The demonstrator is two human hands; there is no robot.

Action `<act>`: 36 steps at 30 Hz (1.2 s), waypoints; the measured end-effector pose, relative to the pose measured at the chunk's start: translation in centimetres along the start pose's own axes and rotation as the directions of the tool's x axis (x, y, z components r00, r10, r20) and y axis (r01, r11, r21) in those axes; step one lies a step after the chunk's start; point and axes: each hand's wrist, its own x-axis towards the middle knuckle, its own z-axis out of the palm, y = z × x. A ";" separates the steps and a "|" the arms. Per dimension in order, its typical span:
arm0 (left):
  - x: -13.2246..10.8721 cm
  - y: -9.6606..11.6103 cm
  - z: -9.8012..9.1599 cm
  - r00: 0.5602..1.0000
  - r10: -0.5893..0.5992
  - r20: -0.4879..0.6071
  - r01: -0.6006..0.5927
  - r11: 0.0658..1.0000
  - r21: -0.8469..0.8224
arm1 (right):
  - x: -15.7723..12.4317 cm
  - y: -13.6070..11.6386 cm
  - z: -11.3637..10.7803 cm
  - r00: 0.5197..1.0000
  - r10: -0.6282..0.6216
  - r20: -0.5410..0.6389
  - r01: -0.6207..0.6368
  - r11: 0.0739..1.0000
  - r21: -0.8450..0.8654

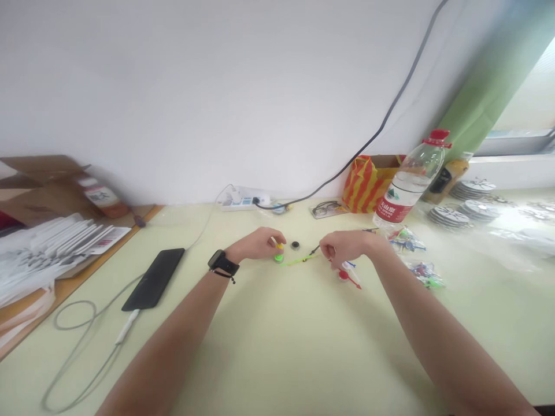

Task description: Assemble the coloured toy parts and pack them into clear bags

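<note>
My left hand point(256, 245), with a black watch on the wrist, pinches a small yellow-and-green plastic piece point(278, 257) at the table top. A small round black piece point(295, 245) stands just right of those fingertips. Between my hands lies a thin yellow-green strip point(299, 260) with a dark end that reaches toward the right fingers. My right hand point(344, 247) is closed, its fingers curled down; what they grip, if anything, is hidden. Beneath it are a red arrow-shaped piece point(353, 281) and small white and blue parts, partly covered by the hand.
A phone point(154, 279) on a charging cable lies at left, near a box and stacked white packs point(73, 242). A power strip point(243, 199) sits by the wall. At right are a water bottle point(407, 185), a striped bag point(368, 182), bagged parts point(425, 274) and stacked discs point(448, 216).
</note>
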 end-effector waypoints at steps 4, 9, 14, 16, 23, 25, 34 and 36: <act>0.1 0.7 0.5 0.998 0.045 0.042 -0.044 0.999 -0.033 | 0.8 0.7 0.0 0.960 -0.103 -0.262 0.116 0.993 0.032; 0.6 1.2 2.7 0.978 0.114 -0.173 -0.090 0.986 0.138 | 3.0 1.2 1.4 0.938 -0.151 -0.312 0.172 0.984 0.040; 0.9 1.6 4.7 0.964 0.196 -0.182 -0.146 0.955 0.256 | 4.4 1.4 2.5 0.934 -0.218 -0.282 0.242 0.969 0.054; 1.0 1.7 5.1 0.961 0.193 -0.196 -0.134 0.951 0.280 | 4.7 1.5 2.6 0.925 -0.236 -0.299 0.263 0.963 0.053; 1.2 2.0 4.6 0.927 0.187 -0.325 -0.125 0.971 0.203 | 4.0 2.4 2.1 0.878 -0.194 -0.437 0.235 0.971 0.039; 1.3 2.1 4.3 0.918 0.168 -0.359 -0.145 0.985 0.091 | 3.7 2.6 1.9 0.868 -0.182 -0.461 0.225 0.974 0.040; 1.3 2.3 2.7 0.963 0.001 -0.271 -0.108 0.920 -0.377 | 2.5 1.5 0.5 0.747 -0.129 -0.652 0.396 0.874 0.282; 1.0 2.4 2.1 0.974 -0.012 -0.228 -0.087 0.904 -0.419 | 1.7 0.4 0.1 0.749 -0.181 -0.638 0.473 0.819 0.324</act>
